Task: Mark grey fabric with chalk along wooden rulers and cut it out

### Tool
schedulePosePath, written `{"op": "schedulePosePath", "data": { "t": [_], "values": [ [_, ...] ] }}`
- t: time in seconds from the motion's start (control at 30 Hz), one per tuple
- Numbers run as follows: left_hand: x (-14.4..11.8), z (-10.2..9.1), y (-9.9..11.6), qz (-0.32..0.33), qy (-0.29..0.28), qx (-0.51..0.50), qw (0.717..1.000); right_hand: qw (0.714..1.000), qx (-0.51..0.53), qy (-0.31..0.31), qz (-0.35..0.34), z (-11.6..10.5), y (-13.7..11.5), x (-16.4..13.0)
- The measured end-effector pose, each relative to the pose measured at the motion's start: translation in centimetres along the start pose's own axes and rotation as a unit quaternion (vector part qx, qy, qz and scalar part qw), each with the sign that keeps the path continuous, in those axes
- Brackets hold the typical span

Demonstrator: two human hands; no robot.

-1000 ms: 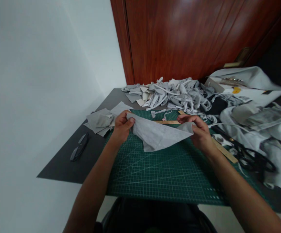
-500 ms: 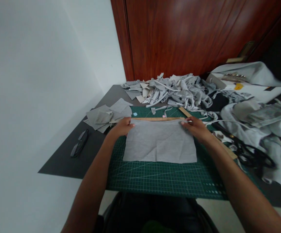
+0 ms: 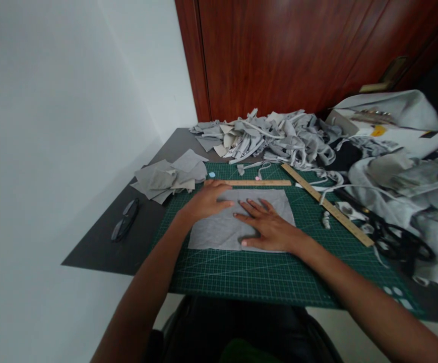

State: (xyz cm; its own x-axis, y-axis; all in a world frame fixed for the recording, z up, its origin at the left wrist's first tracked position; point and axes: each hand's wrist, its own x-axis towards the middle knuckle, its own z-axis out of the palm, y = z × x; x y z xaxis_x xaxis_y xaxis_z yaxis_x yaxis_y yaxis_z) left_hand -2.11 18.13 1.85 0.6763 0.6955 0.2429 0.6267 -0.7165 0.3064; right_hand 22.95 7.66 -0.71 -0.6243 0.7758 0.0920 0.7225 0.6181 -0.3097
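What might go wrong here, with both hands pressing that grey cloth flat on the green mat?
The grey cloth may crease or slide under the left hand and right hand. It may also nudge the short wooden ruler along its far edge. Stray strips from the scrap pile may get onto the green mat.

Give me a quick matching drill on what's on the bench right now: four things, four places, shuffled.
1. grey cloth piece
2. eyeglasses
3. scissors
4. long wooden ruler

A. slanted across the mat's right part
B. flat on the green mat under both hands
C. bare tabletop left of the mat
D. far right, among the cloth

Pairs: 1-B, 2-C, 3-D, 4-A
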Motion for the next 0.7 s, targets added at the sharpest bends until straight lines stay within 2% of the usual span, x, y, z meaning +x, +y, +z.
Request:
{"op": "schedulePosePath", "data": {
  "t": [0.07, 0.23, 0.3, 0.37, 0.43, 0.5, 0.6, 0.67, 0.7],
  "values": [
    [-0.2, 0.6, 0.7, 0.029, -0.074, 0.012, 0.997, 0.999, -0.003, -0.031, 0.017, 0.2, -0.5, 0.1],
    [-1.2, 1.7, 3.2, -0.057, -0.157, 0.071, 0.983, 0.997, 0.040, -0.059, 0.012, -1.1, 0.1, -0.3],
    [-1.3, 1.6, 3.9, -0.073, -0.174, 0.061, 0.980, 0.996, 0.080, -0.032, -0.002, -1.8, 0.9, -0.3],
    [-1.2, 1.3, 4.1, -0.091, -0.179, 0.041, 0.979, 0.993, 0.103, 0.050, 0.022, -2.4, 2.3, -0.3],
    [-1.1, 1.0, 4.0, -0.120, -0.185, 0.031, 0.975, 0.978, 0.051, 0.163, 0.118, -2.8, 4.2, -0.5],
    [-0.9, 0.8, 3.7, -0.145, -0.196, 0.036, 0.969, 0.943, -0.089, 0.220, 0.235, -3.1, 6.2, -1.1],
    [-0.9, 0.8, 3.6, -0.154, -0.211, 0.042, 0.965, 0.869, -0.217, 0.233, 0.378, -3.3, 8.7, -2.7],
    [-1.0, 0.9, 3.9, -0.154, -0.212, 0.043, 0.964, 0.846, -0.232, 0.219, 0.426, -3.3, 9.9, -3.8],
    [-1.0, 0.9, 4.1, -0.154, -0.214, 0.044, 0.963, 0.844, -0.231, 0.210, 0.435, -3.3, 10.3, -4.2]
  ]
}}
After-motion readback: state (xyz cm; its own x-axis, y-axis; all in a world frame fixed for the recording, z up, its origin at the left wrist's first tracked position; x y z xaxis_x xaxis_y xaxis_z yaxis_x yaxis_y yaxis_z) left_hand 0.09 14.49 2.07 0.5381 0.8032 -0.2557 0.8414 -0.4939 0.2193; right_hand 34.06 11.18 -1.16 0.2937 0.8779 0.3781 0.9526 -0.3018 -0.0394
